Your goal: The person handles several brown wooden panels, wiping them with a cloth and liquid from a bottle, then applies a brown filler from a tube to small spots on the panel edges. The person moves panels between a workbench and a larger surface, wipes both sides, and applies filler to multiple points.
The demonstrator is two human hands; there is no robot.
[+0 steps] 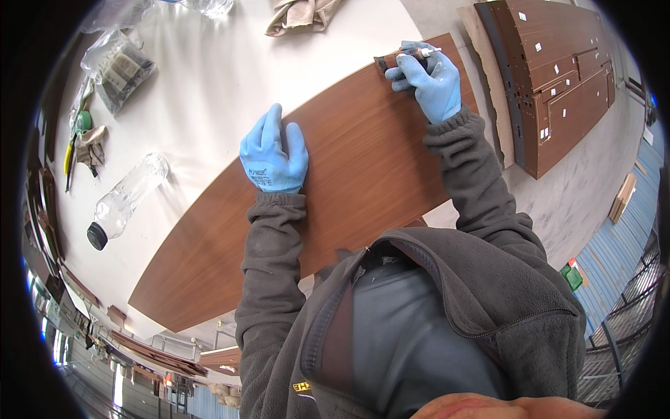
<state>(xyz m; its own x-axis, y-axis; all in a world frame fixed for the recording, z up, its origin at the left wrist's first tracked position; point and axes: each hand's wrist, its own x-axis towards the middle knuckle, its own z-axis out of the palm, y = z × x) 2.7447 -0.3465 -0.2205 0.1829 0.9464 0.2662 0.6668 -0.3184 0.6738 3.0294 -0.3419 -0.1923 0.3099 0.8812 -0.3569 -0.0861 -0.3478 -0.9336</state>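
A long brown wood-grain panel (pixel 335 150) lies slantwise across the white table, right in front of me. My left hand (pixel 274 150), in a light blue glove, rests flat near the panel's far edge with its fingers stretched out and holds nothing. Farther right, my right hand (pixel 431 84), gloved the same way, is closed over the panel's far right end. Between its thumb and fingers is a slim brown pen-like tube (pixel 423 52) with a white tip. A small dark brown piece (pixel 383 65) shows beside those fingertips; whether it is held too cannot be made out.
Left of the panel, a clear bottle (pixel 129 199) with a black cap lies on the white table (pixel 202 119). Beyond it are a plastic bag of dark items (pixel 118 70) and a green tape roll (pixel 82 122). A beige cloth (pixel 301 15) lies far off; stacked brown panels (pixel 558 84) stand right.
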